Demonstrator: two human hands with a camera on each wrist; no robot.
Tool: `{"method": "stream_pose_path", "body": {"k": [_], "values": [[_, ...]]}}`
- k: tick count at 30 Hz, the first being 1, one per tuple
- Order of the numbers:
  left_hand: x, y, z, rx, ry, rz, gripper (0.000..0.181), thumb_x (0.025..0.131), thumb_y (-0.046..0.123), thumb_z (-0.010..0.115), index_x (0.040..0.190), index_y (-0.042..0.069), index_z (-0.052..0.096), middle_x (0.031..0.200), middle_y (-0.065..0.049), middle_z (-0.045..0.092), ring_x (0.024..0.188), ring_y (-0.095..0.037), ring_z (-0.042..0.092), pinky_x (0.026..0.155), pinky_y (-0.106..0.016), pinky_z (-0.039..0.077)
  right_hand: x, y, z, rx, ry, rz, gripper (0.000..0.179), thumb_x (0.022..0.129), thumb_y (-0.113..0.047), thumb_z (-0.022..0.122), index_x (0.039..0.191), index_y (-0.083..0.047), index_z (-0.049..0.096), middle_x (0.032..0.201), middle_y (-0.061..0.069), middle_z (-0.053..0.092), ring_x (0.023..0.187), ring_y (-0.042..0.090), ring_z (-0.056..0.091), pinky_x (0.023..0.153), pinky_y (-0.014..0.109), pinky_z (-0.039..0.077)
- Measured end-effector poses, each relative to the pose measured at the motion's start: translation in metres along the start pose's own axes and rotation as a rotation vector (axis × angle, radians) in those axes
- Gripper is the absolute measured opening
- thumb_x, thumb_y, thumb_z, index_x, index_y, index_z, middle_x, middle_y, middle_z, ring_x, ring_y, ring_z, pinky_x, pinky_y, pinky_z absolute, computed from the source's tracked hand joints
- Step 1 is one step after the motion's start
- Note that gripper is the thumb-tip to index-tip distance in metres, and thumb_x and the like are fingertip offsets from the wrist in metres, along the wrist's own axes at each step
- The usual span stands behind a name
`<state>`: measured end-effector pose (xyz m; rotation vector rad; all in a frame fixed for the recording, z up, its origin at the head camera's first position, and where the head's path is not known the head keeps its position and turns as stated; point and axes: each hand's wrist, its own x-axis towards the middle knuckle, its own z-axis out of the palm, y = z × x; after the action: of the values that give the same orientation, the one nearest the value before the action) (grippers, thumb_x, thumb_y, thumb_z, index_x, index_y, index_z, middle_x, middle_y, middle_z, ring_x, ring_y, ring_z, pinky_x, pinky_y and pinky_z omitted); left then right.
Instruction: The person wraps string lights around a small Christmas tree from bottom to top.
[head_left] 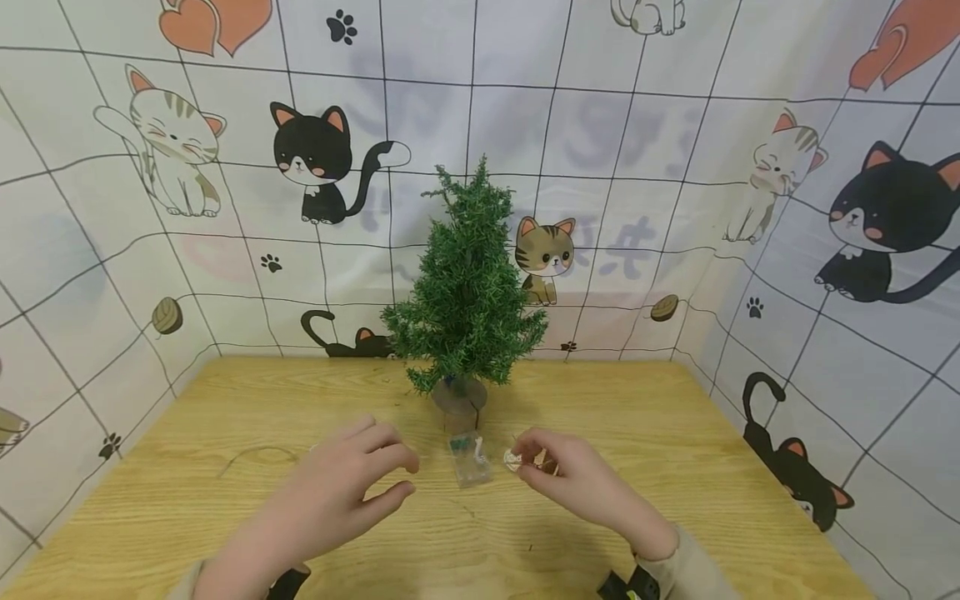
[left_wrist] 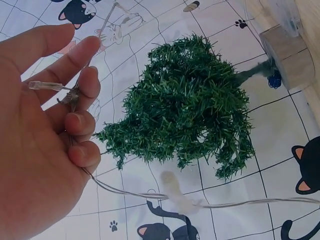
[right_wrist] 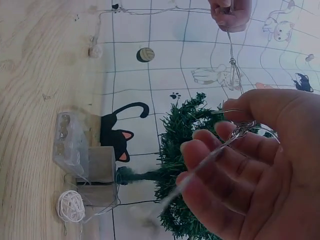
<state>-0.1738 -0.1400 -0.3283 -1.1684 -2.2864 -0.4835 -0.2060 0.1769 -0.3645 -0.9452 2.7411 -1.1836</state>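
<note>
Thin, clear-coated wire of a string light runs between the two hands. My left hand has curled fingers holding the wire, and a small clear bulb sticks out by its palm in the left wrist view. My right hand pinches a tangled part of the wire between thumb and fingers. Behind the hands a small green artificial tree stands upright on a grey-brown base. A clear plastic box lies on the table before that base.
A white coil lies beside the tree base in the right wrist view. Loose wire trails over the wooden table at left. Cloth walls with cartoon cats enclose the table's back and sides.
</note>
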Motion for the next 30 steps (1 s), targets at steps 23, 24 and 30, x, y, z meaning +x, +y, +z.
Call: {"method": "stream_pose_path", "body": {"k": [23,24,30], "values": [[-0.002,-0.021,-0.019,0.096,0.188,0.002,0.013,0.098,0.027,0.057,0.091,0.022,0.067,0.083,0.015,0.060,0.071,-0.006,0.043,0.062,-0.022,0.038,-0.003,0.002,-0.014,-0.064,0.087,-0.017,0.017,0.091,-0.005,0.064,0.103,-0.014,0.071,0.081,-0.008,0.063,0.067,0.005,0.054,0.064,0.027,0.050],[-0.003,-0.022,-0.021,0.101,0.195,-0.006,0.019,0.100,0.031,0.054,0.091,0.022,0.068,0.082,0.016,0.060,0.071,-0.006,0.042,0.063,-0.021,0.037,-0.003,0.002,-0.015,-0.067,0.096,-0.018,0.017,0.091,-0.005,0.064,0.103,-0.015,0.071,0.083,-0.008,0.064,0.069,0.005,0.056,0.065,0.027,0.050],[-0.004,-0.024,-0.032,0.112,0.230,-0.047,0.042,0.104,0.042,0.037,0.091,0.019,0.070,0.084,0.015,0.062,0.074,-0.005,0.045,0.065,-0.016,0.034,-0.002,0.004,-0.017,-0.070,0.177,-0.028,0.020,0.091,-0.003,0.065,0.106,-0.015,0.070,0.091,-0.004,0.066,0.064,0.005,0.054,0.056,0.026,0.048]]}}
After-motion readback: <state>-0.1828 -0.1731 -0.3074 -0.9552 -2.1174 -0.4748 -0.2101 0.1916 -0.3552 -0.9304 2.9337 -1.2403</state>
